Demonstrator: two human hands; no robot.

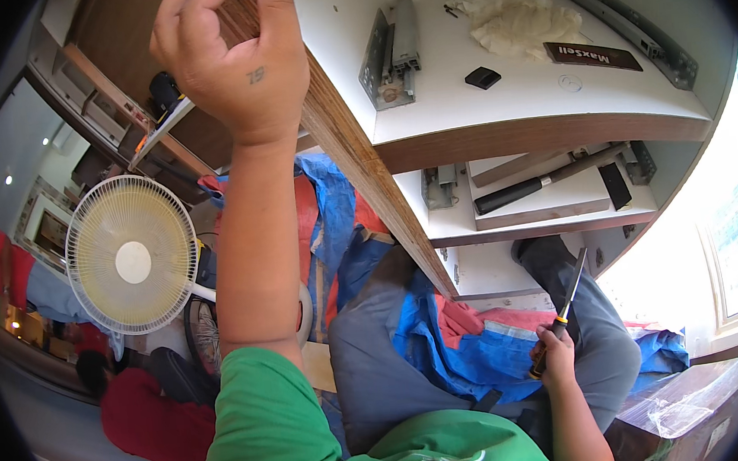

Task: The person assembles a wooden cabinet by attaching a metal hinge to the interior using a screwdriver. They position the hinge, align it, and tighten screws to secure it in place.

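Note:
At the top, my left hand (240, 76) is closed round the brown wooden edge of the cabinet side panel (334, 120), its fingertips partly cut off by the frame. Low on the right, my right hand (555, 353) grips a hand tool with a long, tapered metal blade (575, 288) and a black-and-yellow handle. The blade points up and away, in front of my bent leg. Whether it is a file or another bladed tool I cannot tell. On the middle shelf (525, 234) lies a second long tool (547, 180) with a black handle, across some boards.
The upper shelf (464, 110) holds metal drawer slides (404, 33), a crumpled pale cloth (522, 23), a black square piece (483, 78) and a dark label plate (594, 56). A white fan (133, 262) stands left, near a person in dark red (153, 408). Blue tarpaulin (435, 355) lies around my legs.

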